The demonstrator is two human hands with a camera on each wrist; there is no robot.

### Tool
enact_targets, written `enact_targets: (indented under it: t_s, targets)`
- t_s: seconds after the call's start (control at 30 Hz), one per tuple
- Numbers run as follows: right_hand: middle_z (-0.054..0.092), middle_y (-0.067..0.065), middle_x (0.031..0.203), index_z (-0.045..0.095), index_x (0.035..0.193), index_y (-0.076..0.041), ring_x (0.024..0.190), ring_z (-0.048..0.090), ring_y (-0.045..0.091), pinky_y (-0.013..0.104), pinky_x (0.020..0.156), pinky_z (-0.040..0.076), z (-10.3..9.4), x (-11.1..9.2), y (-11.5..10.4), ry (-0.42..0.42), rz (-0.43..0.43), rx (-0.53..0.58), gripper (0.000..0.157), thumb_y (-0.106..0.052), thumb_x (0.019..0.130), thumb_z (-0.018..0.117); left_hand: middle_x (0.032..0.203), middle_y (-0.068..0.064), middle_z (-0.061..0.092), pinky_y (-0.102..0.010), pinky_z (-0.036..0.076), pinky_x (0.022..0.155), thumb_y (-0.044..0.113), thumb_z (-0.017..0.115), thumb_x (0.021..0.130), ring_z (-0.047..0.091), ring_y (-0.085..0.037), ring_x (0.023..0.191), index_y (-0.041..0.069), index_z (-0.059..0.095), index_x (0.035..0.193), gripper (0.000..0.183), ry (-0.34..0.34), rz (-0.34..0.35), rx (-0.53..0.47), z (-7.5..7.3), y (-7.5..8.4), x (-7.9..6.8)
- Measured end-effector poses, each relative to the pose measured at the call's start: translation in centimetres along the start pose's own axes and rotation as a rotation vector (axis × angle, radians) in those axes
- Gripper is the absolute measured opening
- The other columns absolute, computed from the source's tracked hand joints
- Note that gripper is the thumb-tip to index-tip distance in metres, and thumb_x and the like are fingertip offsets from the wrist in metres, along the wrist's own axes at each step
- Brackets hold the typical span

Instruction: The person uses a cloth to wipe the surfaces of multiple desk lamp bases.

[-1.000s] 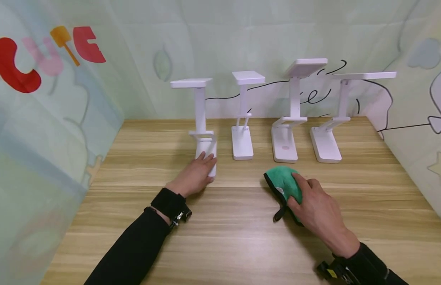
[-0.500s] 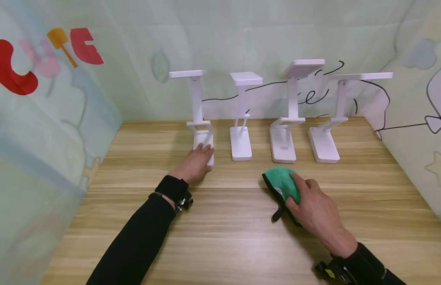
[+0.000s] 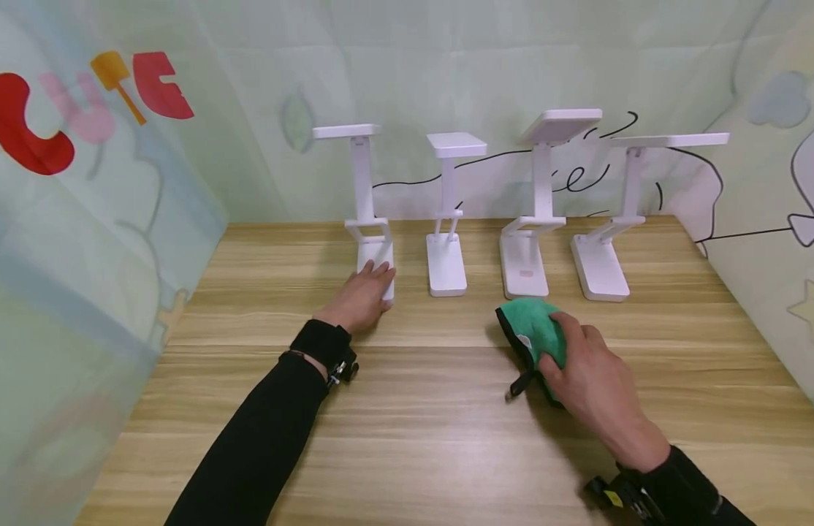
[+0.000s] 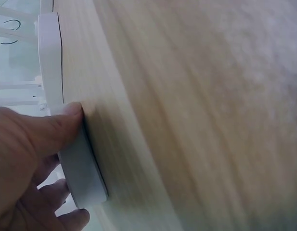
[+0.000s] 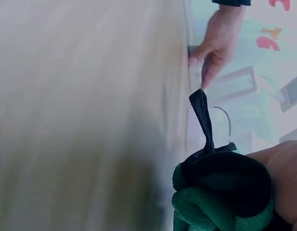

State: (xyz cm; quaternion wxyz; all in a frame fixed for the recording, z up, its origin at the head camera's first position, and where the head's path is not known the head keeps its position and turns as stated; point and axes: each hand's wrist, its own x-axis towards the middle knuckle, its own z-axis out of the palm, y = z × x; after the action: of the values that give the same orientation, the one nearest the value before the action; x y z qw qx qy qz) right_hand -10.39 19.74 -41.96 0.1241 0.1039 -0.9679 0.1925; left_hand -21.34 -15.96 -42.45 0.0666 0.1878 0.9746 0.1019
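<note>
At the left end of a row, my left hand point(image 3: 359, 296) holds the base of a white folding phone stand point(image 3: 364, 175). In the left wrist view, its thumb point(image 4: 71, 111) lies along one edge of the base point(image 4: 83, 168), with the fingers at the opposite side. My right hand point(image 3: 601, 387) grips a bunched green plush cloth point(image 3: 535, 329) with black edging and a black loop point(image 3: 520, 383), in front of the third stand. In the right wrist view, the cloth point(image 5: 206, 207) hides most of my fingers, and the loop points towards my left hand point(image 5: 218, 45).
Three more white phone stands continue the row rightward: a second point(image 3: 446, 263), a third point(image 3: 524, 267) and a fourth point(image 3: 601, 267), all unfolded with flat plates on top. Printed fabric walls point(image 3: 407, 88) enclose the wooden table point(image 3: 413, 431) at the back and sides.
My left hand has slid the leftmost stand back, level with the others. My right hand, holding the cloth, has shifted slightly right and away from me in the last half second.
</note>
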Motion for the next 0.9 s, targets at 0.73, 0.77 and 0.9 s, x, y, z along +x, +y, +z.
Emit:
enact_targets:
  t_s: [0.73, 0.77, 0.9]
  targets:
    - [0.042, 0.031, 0.137, 0.055, 0.132, -0.003, 0.120, 0.038, 0.055, 0.069, 0.092, 0.035, -0.2, -0.7, 0.2, -0.079, -0.102, -0.024, 0.067, -0.056, 0.092, 0.055, 0.155, -0.025, 0.026, -0.046, 0.018, 0.118, 0.019, 0.054, 0.097, 0.018, -0.040, 0.142, -0.003, 0.033, 0.147, 0.058, -0.024, -0.024, -0.016, 0.5, 1.6, -4.5]
    - [0.039, 0.030, 0.140, 0.052, 0.135, -0.003, 0.124, 0.036, 0.054, 0.069, 0.096, 0.034, 0.1, -0.7, 0.3, -0.104, -0.119, -0.015, 0.065, -0.053, 0.094, 0.054, 0.155, -0.026, 0.025, -0.045, 0.018, 0.118, 0.018, 0.053, 0.097, 0.017, -0.040, 0.143, -0.003, 0.032, 0.147, 0.058, -0.026, -0.025, -0.009, 0.6, 1.7, -4.6]
    - [0.037, 0.032, 0.144, 0.043, 0.142, 0.000, 0.134, 0.029, 0.048, 0.061, 0.109, 0.024, 1.5, -1.0, 0.4, -0.181, -0.197, -0.035, 0.061, -0.042, 0.099, 0.049, 0.155, -0.027, 0.025, -0.046, 0.019, 0.118, 0.016, 0.052, 0.098, 0.017, -0.040, 0.143, -0.004, 0.031, 0.147, 0.057, -0.025, -0.016, 0.013, 0.8, 1.7, -4.8]
